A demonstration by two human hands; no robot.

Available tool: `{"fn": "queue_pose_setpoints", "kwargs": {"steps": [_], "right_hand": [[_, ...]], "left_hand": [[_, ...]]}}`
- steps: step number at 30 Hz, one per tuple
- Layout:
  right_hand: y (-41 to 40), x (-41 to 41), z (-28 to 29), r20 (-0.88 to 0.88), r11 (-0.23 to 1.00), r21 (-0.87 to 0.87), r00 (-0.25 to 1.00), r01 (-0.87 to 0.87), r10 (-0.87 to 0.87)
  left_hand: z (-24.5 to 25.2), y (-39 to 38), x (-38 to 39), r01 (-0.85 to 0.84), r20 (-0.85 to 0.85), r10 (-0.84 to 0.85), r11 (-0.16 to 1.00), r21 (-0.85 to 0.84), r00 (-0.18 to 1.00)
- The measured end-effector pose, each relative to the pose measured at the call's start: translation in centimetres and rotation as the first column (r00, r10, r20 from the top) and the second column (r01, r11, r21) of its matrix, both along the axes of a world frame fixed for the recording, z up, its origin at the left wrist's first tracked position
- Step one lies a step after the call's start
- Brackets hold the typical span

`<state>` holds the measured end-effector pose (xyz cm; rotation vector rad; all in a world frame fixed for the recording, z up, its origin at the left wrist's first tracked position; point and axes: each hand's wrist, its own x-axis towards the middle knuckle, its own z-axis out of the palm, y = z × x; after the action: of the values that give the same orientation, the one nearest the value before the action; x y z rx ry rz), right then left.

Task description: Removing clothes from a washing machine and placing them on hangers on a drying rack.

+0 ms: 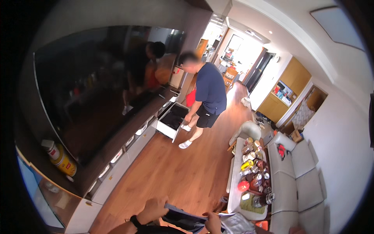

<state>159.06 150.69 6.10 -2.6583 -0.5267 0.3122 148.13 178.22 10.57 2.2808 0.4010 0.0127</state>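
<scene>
My left hand [152,211], with a black band on its wrist, grips one end of a dark cloth item [184,217] with a greyish-blue edge. The other end is pinched in my right hand [213,223] at the bottom of the head view. Between them the cloth is stretched and sags slightly above the wood floor. Its lower part is cut off by the picture's edge, so I cannot tell what garment it is. Just right of my right hand lies a shiny grey fabric or bag [238,223].
A person [211,87] bends over an open white drawer [166,133] holding dark items. The low TV cabinet [140,136] runs along the left under a large television [96,96]. A table [233,187] crowded with jars and a grey sofa [283,187] stand right.
</scene>
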Motion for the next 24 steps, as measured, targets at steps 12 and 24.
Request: {"fn": "queue_pose_setpoints", "kwargs": {"steps": [12,24], "right_hand": [[10.9,24.0,2.1,0.165,0.935,0.354,0.985,-0.017,-0.045],[21.5,54.7,-2.0,-0.321,0.923,0.182,0.867,-0.339,0.382]], "left_hand": [[0.0,17.1,22.1,-0.168,0.298,0.029,0.876,0.452,0.954],[-4.2,22.3,40.2,-0.241,-0.087,0.246,0.968,0.068,0.965]]}}
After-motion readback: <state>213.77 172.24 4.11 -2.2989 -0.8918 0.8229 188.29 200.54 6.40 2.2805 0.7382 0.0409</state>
